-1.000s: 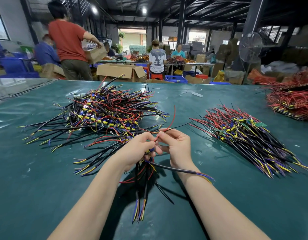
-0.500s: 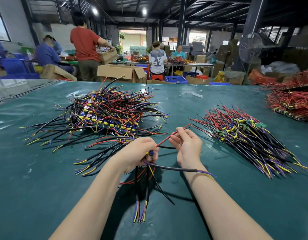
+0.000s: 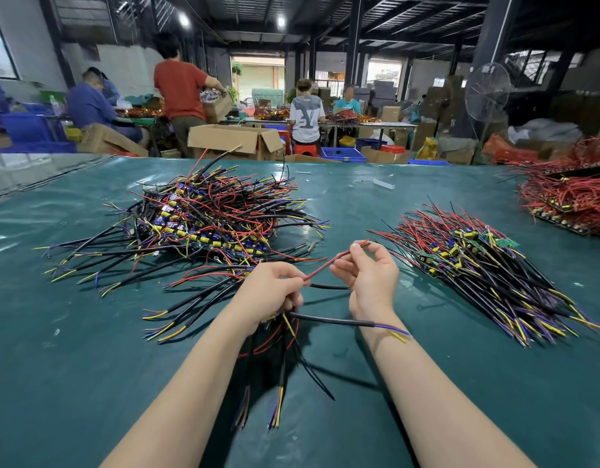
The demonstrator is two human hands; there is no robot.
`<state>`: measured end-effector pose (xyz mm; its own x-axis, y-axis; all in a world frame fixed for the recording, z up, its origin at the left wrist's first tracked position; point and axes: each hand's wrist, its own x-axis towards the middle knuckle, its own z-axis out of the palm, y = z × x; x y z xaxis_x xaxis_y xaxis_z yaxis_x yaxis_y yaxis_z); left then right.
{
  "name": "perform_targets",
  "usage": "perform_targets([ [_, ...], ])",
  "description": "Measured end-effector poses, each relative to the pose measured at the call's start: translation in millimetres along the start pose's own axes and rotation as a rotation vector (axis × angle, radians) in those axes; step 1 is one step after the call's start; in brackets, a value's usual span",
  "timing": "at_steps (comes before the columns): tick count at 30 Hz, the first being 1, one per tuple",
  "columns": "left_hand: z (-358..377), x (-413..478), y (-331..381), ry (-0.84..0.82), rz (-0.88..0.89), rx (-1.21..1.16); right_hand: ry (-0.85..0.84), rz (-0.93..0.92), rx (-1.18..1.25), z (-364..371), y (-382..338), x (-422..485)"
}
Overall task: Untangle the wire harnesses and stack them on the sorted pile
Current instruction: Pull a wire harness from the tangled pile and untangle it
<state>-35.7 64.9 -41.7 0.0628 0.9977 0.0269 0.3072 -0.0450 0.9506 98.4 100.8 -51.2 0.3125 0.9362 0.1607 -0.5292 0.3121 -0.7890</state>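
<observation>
My left hand [image 3: 275,293] grips the wire harness [image 3: 285,346]; my right hand [image 3: 371,282] pinches its red wire [image 3: 327,264], best drawn out slowly.

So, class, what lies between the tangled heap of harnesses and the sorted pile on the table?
Head view: the left hand gripping a harness bundle and the right hand pinching its red wire; beyond them, bare green table cover.
</observation>
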Motion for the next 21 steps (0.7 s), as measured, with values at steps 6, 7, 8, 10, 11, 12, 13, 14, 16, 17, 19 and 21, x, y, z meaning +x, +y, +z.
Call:
perform_targets([
  [6,-5.7,-5.0,6.3,-0.257,-0.012,0.045,0.056,-0.167,-0.245,-10.1,3.5,6.7],
  [7,-6.1,-5.6,6.8,-0.258,-0.006,0.053,0.083,-0.183,-0.269,-11.1,4.0,7.2],
  [8,-6.5,-6.1,6.9,-0.261,0.003,0.056,0.113,-0.182,-0.266,-12.2,3.3,7.8],
  [10,-6.8,-6.8,6.5,-0.244,0.023,0.067,0.142,-0.135,-0.194,-13.4,-0.9,9.8],
  [11,-6.9,-6.9,6.1,-0.216,0.028,0.057,0.129,-0.089,-0.133,-12.5,-3.1,9.8],
  [12,-7.1,-6.3,4.8,-0.171,0.021,0.012,0.102,-0.024,-0.069,-10.7,-4.4,8.8],
  [13,-7.5,-5.4,3.7,-0.11,0.002,-0.07,0.065,0.054,-0.02,-7.7,-4.2,6.3],
  [14,-8.1,-4.1,2.2,-0.039,-0.019,-0.167,0.018,0.138,-0.009,-4.0,-2.3,2.6],
  [16,-9.5,-2.3,0.2,0.081,-0.039,-0.306,-0.162,0.286,-0.128,3.5,4.9,-6.9],
  [17,-9.4,-2.0,0.6,0.113,-0.03,-0.336,-0.292,0.345,-0.228,6.7,7.8,-11.4],
  [19,-8.0,-0.6,2.0,0.164,0.02,-0.329,-0.517,0.426,-0.365,10.3,8.4,-16.5],
  [21,-7.1,1.3,2.2,0.231,0.075,-0.215,-0.585,0.455,-0.364,9.8,6.4,-15.9],
])
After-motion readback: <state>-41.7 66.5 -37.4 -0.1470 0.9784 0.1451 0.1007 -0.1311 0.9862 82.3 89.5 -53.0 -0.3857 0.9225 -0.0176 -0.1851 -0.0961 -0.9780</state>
